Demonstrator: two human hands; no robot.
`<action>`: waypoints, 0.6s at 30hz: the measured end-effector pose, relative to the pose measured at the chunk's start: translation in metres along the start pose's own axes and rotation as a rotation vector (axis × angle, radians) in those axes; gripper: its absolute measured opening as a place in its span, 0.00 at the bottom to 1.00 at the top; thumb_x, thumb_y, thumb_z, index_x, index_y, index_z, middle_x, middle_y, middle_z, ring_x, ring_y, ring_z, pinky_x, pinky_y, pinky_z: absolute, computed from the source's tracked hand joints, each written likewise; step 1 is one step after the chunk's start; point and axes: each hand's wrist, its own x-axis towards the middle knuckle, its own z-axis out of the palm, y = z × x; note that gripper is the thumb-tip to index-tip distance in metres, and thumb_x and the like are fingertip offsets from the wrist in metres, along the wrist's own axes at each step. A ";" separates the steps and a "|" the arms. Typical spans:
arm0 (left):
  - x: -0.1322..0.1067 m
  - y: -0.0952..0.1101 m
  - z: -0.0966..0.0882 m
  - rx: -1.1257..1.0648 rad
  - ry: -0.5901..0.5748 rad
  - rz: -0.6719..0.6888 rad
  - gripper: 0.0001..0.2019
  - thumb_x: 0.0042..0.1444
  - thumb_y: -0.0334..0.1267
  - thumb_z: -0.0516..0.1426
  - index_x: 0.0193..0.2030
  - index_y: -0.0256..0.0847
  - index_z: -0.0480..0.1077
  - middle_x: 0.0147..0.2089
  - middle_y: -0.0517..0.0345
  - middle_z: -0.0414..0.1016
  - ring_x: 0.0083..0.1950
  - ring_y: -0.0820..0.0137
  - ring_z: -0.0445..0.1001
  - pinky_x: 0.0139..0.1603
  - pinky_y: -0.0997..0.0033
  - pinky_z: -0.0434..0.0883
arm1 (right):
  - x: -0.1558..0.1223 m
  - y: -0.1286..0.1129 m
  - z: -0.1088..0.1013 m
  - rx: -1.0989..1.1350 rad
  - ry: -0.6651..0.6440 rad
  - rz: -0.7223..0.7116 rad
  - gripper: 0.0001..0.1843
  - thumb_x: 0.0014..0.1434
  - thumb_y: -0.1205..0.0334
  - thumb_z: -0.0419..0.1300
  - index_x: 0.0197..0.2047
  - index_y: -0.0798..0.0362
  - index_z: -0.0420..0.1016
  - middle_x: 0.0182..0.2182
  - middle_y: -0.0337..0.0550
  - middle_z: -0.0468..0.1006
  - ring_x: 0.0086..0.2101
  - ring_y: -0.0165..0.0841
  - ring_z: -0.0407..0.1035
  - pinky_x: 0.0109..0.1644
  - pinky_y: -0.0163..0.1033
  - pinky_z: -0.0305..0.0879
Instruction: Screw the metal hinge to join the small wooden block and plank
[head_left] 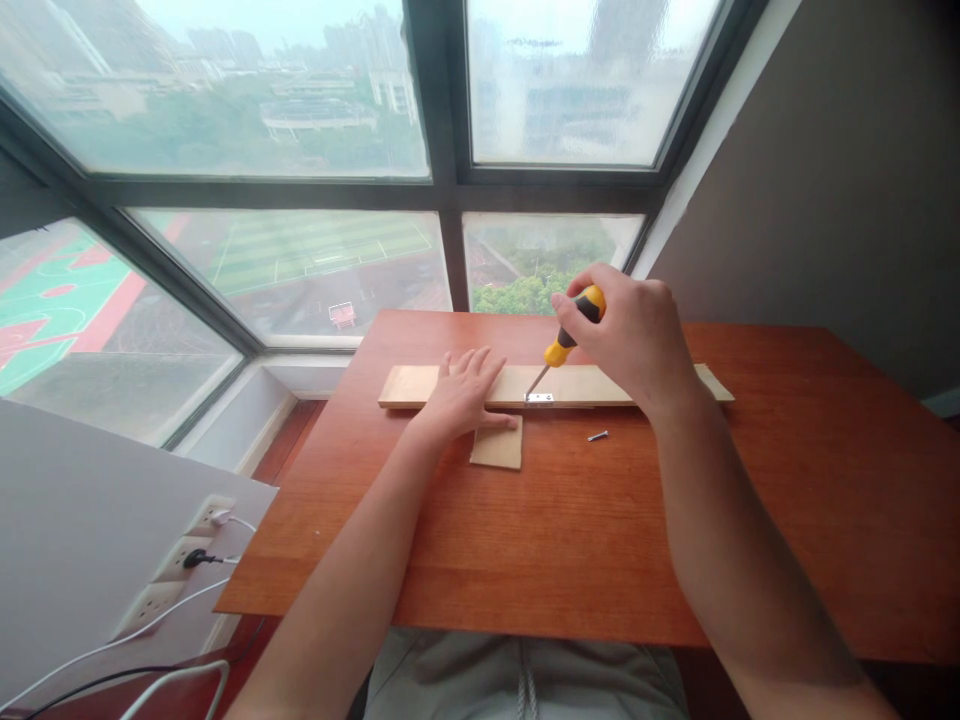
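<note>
My right hand (630, 325) is closed round the yellow and black handle of a screwdriver (561, 345). The tool slants down to the left, its tip at the left end of a small metal hinge or bracket (540, 399) on the front edge of a long pale wooden board (577, 382). Whether a screw sits under the tip is too small to tell. My left hand (469, 395) lies spread on the board, left of the metal piece. Its thumb rests over a small square wooden piece (496, 450) in front of the board. A loose screw (598, 436) lies on the table to the right.
The reddish-brown wooden table (540, 550) has its front edge close to my lap. Large windows (322, 260) stand behind it. At the lower left, wall sockets (176, 558) hold plugs, with cables (135, 635) running beside the table.
</note>
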 end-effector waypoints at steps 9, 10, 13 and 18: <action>-0.002 0.008 -0.003 -0.001 -0.065 -0.069 0.50 0.50 0.68 0.58 0.73 0.44 0.49 0.76 0.36 0.45 0.76 0.44 0.43 0.70 0.33 0.42 | 0.000 0.000 0.000 -0.007 0.001 -0.011 0.10 0.61 0.52 0.59 0.37 0.49 0.76 0.24 0.40 0.75 0.26 0.36 0.66 0.33 0.41 0.58; -0.003 0.009 -0.003 -0.002 -0.071 -0.073 0.50 0.50 0.69 0.58 0.73 0.44 0.49 0.76 0.36 0.46 0.76 0.43 0.43 0.70 0.33 0.43 | 0.000 0.000 0.000 -0.007 0.002 -0.013 0.10 0.61 0.52 0.59 0.37 0.49 0.76 0.24 0.40 0.76 0.26 0.36 0.66 0.34 0.41 0.58; -0.004 0.011 -0.005 0.000 -0.083 -0.094 0.49 0.51 0.69 0.57 0.73 0.42 0.50 0.75 0.34 0.49 0.76 0.43 0.44 0.70 0.34 0.44 | 0.000 0.000 0.001 -0.014 0.005 -0.014 0.10 0.61 0.52 0.59 0.37 0.49 0.76 0.23 0.40 0.75 0.26 0.36 0.66 0.34 0.41 0.59; -0.007 0.017 -0.007 -0.001 -0.122 -0.145 0.49 0.52 0.70 0.54 0.73 0.41 0.48 0.76 0.34 0.45 0.76 0.42 0.43 0.69 0.33 0.44 | 0.000 -0.001 0.001 -0.021 0.006 -0.017 0.11 0.61 0.52 0.59 0.37 0.49 0.76 0.24 0.40 0.75 0.26 0.36 0.67 0.34 0.41 0.58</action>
